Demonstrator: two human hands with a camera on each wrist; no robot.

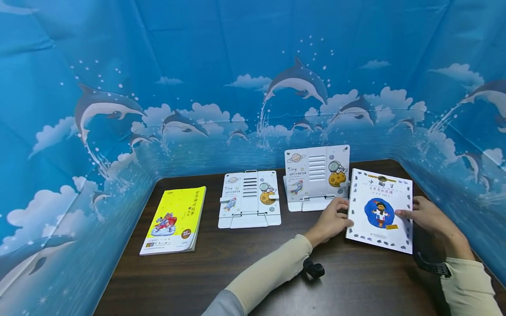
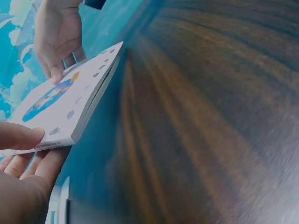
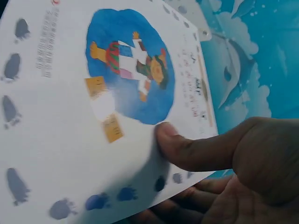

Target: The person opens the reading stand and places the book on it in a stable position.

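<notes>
A white book [image 1: 363, 219] with a blue round picture and footprints along its border is held up off the table by both hands. My left hand [image 1: 331, 221] pinches its left edge, thumb on the cover and fingers underneath, as the left wrist view shows. At the opposite edge my right hand [image 1: 432, 219] grips with the thumb on the cover; in the right wrist view its fingers [image 3: 187, 205] go behind the book. Just left of the book stands a white book stand [image 1: 316, 188], raised upright, with an astronaut print.
A second white book stand [image 1: 250, 210] leans back lower, left of the raised one. Farther left, a yellow book [image 1: 175, 219] lies on the dark wooden table [image 1: 272, 267]. A blue dolphin-printed curtain [image 1: 221, 87] walls the table at the back and sides.
</notes>
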